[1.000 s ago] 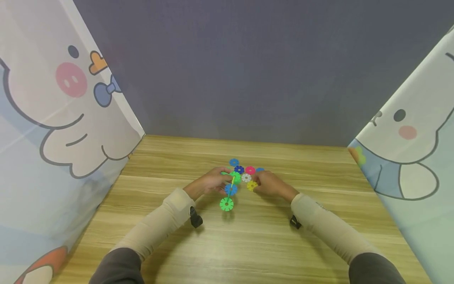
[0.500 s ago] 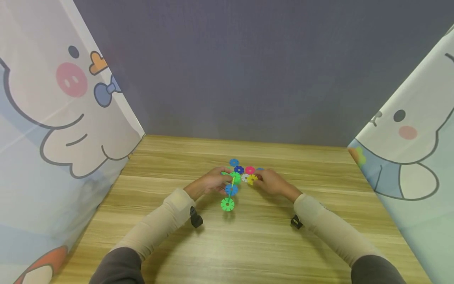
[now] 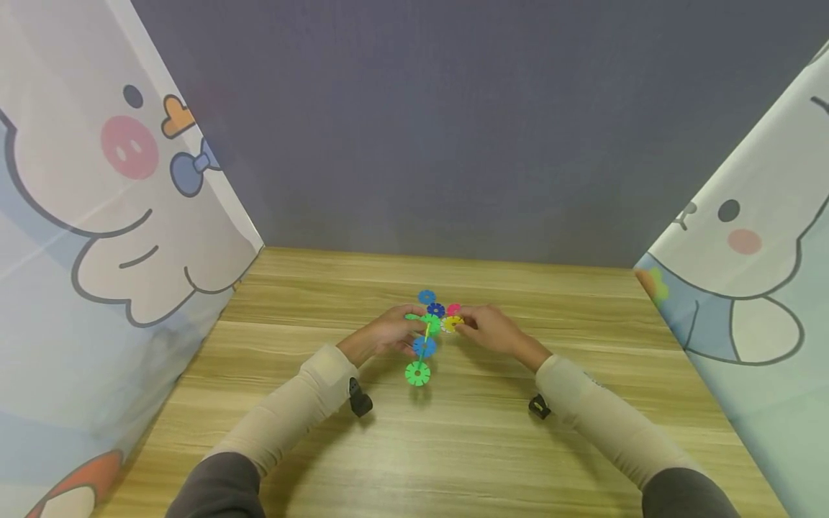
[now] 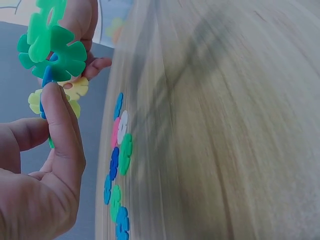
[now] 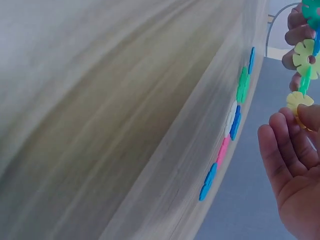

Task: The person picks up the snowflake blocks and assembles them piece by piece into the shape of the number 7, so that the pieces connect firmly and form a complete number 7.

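Note:
Above the table, my left hand (image 3: 391,329) pinches a chain of slotted snowflake discs. A blue disc (image 3: 424,347) and a green disc (image 3: 417,373) hang at its near end; in the left wrist view a green disc (image 4: 62,54) stands above the fingertips. My right hand (image 3: 491,329) pinches a yellow snowflake disc (image 5: 299,102) between thumb and finger. In the right wrist view that disc meets the edge-on green disc (image 5: 306,80) below the chain's other yellow disc (image 5: 306,60); whether their slots interlock I cannot tell.
Loose snowflake discs lie flat on the wooden table (image 3: 414,460) beyond the hands: a blue disc (image 3: 427,296), a dark blue disc (image 3: 436,310), a pink disc (image 3: 454,309) and a white disc (image 4: 123,127) among several. A grey panel (image 3: 414,144) stands behind, printed side walls left and right.
My right hand has brought the yellow disc up and to the left, against the chain's far end in the head view. The left hand holds the chain nearly still, shifting slightly right.

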`<state>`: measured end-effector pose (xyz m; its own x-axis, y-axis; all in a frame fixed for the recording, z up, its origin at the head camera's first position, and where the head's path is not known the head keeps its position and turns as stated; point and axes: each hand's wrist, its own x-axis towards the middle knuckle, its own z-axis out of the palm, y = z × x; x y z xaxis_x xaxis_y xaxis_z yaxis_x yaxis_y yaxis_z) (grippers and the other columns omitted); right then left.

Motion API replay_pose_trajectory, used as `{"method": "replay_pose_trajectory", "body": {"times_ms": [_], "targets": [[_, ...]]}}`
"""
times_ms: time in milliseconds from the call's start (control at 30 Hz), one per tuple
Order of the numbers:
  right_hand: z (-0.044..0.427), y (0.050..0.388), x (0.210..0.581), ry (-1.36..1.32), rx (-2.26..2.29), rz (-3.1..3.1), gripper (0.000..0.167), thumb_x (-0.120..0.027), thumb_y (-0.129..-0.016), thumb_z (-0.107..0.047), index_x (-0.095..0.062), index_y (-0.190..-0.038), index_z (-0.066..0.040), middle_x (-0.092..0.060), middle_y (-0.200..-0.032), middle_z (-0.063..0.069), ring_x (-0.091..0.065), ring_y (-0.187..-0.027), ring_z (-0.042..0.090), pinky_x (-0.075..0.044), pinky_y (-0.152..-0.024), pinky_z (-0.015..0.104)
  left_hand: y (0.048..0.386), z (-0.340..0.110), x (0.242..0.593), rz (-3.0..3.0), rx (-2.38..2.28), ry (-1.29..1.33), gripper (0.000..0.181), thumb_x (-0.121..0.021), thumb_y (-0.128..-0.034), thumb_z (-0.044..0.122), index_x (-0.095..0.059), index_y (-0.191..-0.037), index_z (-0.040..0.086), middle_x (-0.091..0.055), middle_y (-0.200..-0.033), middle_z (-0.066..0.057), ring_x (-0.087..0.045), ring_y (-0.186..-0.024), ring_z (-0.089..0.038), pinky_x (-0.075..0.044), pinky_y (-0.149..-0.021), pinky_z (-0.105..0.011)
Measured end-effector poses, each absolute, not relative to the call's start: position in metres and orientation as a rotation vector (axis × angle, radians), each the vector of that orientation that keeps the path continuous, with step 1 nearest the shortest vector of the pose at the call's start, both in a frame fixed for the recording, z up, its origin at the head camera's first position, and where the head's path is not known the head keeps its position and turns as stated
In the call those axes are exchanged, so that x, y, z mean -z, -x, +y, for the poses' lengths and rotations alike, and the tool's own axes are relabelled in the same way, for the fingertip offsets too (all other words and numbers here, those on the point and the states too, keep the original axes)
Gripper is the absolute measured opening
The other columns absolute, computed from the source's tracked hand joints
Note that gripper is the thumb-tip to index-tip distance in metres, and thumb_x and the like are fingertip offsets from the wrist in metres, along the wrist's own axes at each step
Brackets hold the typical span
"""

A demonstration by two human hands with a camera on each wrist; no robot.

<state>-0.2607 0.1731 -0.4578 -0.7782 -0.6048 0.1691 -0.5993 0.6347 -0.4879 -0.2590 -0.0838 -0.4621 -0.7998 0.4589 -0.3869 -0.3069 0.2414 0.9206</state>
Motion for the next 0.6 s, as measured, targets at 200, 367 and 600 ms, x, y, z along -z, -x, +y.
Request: {"method": "replay_pose_trajectory", "body": {"times_ms": [200,367,600], "targets": [[0.1679,0.2588,0.4575,1.053,0.881,2.827,0.009,-0.068,-0.098,-0.017,-0.065,-0.090,-0.014,-0.048,-0.062,-0.009,-0.038,-0.054,0.002,-0.034,-0.051,0.018,0.2593,-0.0829,0.4605,1.911,-1.607,-0.152,0.051,-0.056,-0.1035,0.015,-0.039,-0.151,0.007,-0.056,-0.136,-0.024,-0.069,-0.082,-0.021,-0.063,-0.066,-0.028],[0.1658,0.2589,0.4594,1.047,0.883,2.838,0.006,-0.069,-0.098,-0.018,-0.068,-0.094,-0.014,-0.052,-0.063,-0.009,-0.039,-0.053,0.002,-0.036,-0.050,0.017,0.2587,-0.0826,0.4600,1.916,-1.610,-0.146,0.049,-0.056,-0.1038,0.015,-0.040,-0.150,0.007,-0.056,-0.136,-0.024,-0.067,-0.080,-0.020,-0.063,-0.066,-0.028],[0.1620,0.2578,0.4606,1.101,0.863,2.873,0.012,-0.070,-0.098,-0.017,-0.066,-0.087,-0.013,-0.050,-0.062,-0.009,-0.038,-0.053,0.002,-0.035,-0.050,0.017,0.2582,-0.0812,0.4597,1.926,-1.608,-0.138,0.047,-0.057,-0.1034,0.015,-0.042,-0.147,0.006,-0.060,-0.128,-0.020,-0.061,-0.072,-0.015,-0.062,-0.064,-0.026]]}}
